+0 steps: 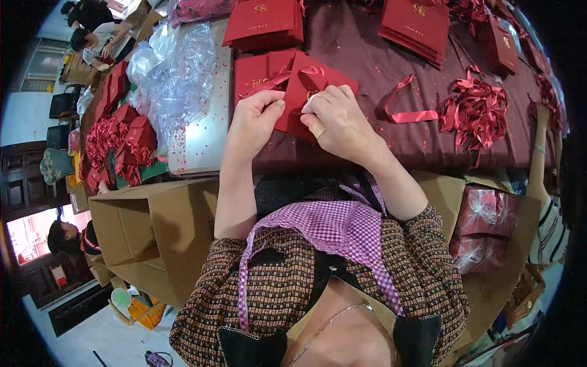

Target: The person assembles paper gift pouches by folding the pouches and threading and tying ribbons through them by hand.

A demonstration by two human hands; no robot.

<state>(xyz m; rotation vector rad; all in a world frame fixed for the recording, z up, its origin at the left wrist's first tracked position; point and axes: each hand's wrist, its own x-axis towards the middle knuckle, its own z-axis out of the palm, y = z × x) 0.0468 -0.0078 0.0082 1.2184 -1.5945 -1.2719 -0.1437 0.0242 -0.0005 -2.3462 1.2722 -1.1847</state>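
Maroon cloth [354,37] covers the table [391,144], while a pale floor [128,345] shows at lower left. Over its near edge, the left hand [257,116] is curled, thumb near bent forefinger, at the left side of a red gift bag [296,101]; whether it pinches the paper or only touches it, I cannot tell. Curled around the bag's right side, the right hand [337,119] grips it, with a beige wrap [317,128] on one finger. A red satin ribbon [312,70] lies across the bag's upper part. Beyond stands a stack of red gift bags [263,24], with a second stack [416,30] farther right. Between the hands and a tangled heap of ribbons [476,113] lies a loose ribbon strip [413,116]. Crumpled clear plastic [174,79] covers part of a pale grey panel [202,147] to the left. Below it sits an open cardboard box [177,244]; plastic-wrapped red packs [483,223] fill another at right. Beside those, a co-worker's arm [538,153] extends onto the cloth. Another person [101,43] is at upper left.
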